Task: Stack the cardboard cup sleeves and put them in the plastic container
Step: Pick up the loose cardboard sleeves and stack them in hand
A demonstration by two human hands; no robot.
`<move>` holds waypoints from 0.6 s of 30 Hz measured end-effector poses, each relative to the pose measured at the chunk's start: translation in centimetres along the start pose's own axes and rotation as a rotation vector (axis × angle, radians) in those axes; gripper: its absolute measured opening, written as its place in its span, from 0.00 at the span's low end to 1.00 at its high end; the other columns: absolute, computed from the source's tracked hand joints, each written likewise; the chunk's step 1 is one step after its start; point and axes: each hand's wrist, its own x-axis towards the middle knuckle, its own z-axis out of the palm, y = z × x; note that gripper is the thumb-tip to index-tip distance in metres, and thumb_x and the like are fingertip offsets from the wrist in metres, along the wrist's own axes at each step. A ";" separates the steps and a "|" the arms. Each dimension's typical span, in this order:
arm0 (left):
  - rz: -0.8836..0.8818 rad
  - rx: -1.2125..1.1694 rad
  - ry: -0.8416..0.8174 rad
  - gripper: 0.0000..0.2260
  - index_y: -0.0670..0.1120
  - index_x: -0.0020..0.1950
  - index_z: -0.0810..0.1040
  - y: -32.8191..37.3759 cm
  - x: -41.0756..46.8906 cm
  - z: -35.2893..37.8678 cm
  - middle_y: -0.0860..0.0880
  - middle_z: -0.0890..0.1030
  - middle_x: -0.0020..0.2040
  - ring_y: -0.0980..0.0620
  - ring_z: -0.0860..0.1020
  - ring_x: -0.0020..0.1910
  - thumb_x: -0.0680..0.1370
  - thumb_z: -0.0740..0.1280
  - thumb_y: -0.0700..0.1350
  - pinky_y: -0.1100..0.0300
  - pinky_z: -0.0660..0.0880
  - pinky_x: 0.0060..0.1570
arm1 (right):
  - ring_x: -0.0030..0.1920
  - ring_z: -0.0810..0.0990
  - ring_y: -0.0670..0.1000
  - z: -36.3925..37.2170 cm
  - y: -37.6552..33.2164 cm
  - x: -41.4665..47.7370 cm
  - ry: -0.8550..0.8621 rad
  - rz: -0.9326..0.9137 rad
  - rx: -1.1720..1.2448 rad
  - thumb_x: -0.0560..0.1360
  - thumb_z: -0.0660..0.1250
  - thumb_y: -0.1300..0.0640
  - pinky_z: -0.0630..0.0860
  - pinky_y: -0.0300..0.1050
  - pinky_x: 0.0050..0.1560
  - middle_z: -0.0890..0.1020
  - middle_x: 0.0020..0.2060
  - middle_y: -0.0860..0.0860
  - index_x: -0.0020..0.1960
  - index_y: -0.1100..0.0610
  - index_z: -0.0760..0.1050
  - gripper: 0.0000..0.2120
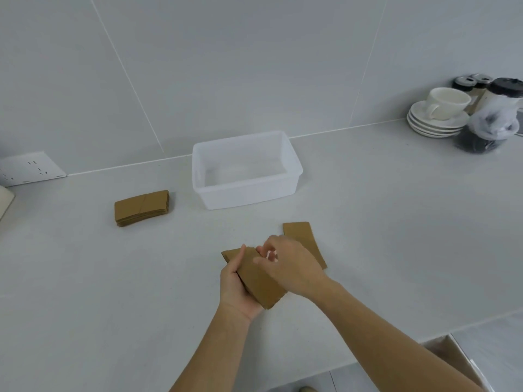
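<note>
My left hand (236, 290) grips a stack of flat brown cardboard cup sleeves (259, 281) from its left side, just above the counter. My right hand (288, 264) rests on top of that stack, fingers curled at its far end. Another brown sleeve (301, 234) lies flat on the counter just behind my right hand, partly hidden by it. A second neat stack of sleeves (143, 207) lies further left. The clear white plastic container (294, 176) stands behind the hands, near the wall, with nothing in it.
A white cup on stacked saucers (437, 117) and dark-lidded jars (498, 114) crowd the back right corner. A white wall socket (29, 168) sits at the far left. The counter's front edge runs at lower right, above a cardboard box (452, 357).
</note>
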 end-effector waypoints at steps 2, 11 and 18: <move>0.033 -0.050 0.012 0.12 0.43 0.45 0.78 0.1 0.0 0.0 0.45 0.81 0.43 0.46 0.80 0.44 0.71 0.68 0.52 0.48 0.80 0.41 | 0.54 0.77 0.52 -0.9 0.4 0.5 0.134 0.045 -0.035 0.76 0.60 0.47 0.73 0.45 0.50 0.76 0.55 0.51 0.60 0.57 0.71 0.18; 0.043 -0.139 0.021 0.13 0.42 0.49 0.78 0.1 -0.2 -0.9 0.46 0.81 0.42 0.48 0.79 0.45 0.70 0.70 0.49 0.44 0.75 0.53 | 0.66 0.66 0.57 0.6 5.5 2.1 0.233 0.323 -0.347 0.73 0.58 0.37 0.63 0.50 0.65 0.69 0.65 0.56 0.70 0.59 0.56 0.35; 0.057 -0.145 0.028 0.13 0.42 0.50 0.78 0.1 -0.2 -1.1 0.46 0.82 0.41 0.48 0.80 0.44 0.70 0.70 0.49 0.44 0.76 0.54 | 0.62 0.69 0.57 1.6 6.0 1.7 0.232 0.263 -0.480 0.76 0.57 0.42 0.66 0.48 0.61 0.71 0.62 0.57 0.65 0.60 0.61 0.26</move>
